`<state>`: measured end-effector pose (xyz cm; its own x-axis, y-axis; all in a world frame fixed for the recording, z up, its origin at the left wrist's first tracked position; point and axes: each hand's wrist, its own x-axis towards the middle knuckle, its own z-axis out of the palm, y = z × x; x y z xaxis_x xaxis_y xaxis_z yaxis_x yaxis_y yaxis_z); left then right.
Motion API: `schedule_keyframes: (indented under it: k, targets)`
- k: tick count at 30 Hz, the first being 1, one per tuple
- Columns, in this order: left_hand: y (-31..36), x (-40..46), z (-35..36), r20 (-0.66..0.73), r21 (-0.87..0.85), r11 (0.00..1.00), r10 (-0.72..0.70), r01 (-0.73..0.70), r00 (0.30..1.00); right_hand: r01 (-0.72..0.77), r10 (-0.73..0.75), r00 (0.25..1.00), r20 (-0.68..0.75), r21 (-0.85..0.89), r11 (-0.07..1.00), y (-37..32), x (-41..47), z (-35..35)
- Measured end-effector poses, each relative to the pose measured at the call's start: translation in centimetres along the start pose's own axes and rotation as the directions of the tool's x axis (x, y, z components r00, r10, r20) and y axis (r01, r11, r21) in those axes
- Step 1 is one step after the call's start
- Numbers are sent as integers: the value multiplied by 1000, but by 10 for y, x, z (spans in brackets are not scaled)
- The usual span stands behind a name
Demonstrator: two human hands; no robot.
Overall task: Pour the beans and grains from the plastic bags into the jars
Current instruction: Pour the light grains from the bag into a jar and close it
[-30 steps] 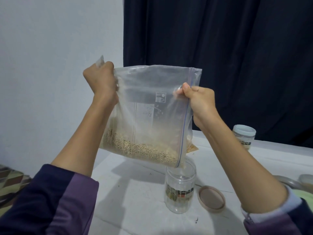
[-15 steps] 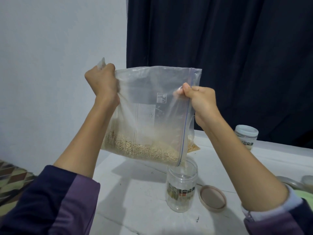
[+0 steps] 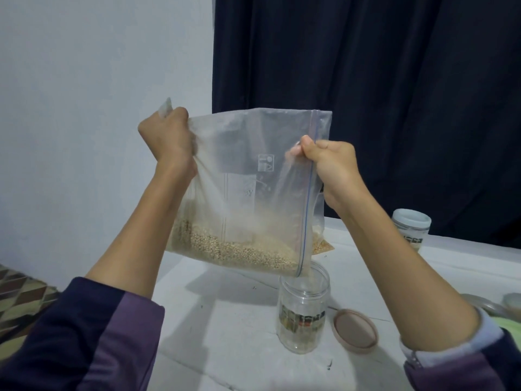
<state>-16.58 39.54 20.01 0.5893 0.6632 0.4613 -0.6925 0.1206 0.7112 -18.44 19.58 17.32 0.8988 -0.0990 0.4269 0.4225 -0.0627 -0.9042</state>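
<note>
Both hands grip a clear zip-top plastic bag (image 3: 248, 193) of pale grains, the left hand (image 3: 166, 142) raising its sealed end, the right hand (image 3: 329, 162) pinching its mouth, whose low corner hangs directly above the open clear plastic jar (image 3: 303, 314).

Beige grains (image 3: 239, 251) (clear bag (image 3: 253, 165)), navy curtain (image 3: 394, 94)

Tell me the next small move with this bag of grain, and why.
Probably raise the left hand a little to tip the plastic bag further. Both hands grip its upper corners, its lowest corner hangs over the open jar, yet most of the grains lie along the bag's bottom edge and the jar looks nearly empty.
</note>
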Motion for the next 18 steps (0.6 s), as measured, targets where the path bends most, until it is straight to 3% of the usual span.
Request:
schedule_keyframes:
  k: [9, 18]
  targets:
    - [-2, 3, -3, -8, -1, 1000, -22, 22, 1000, 59, -58, 997, 42, -32, 998, 1, -3, -1]
    - [-3, 5, -3, -17, -20, 1000, -13, 12, 1000, 37, -37, 999, -10, 32, 999, 1, 0, 0]
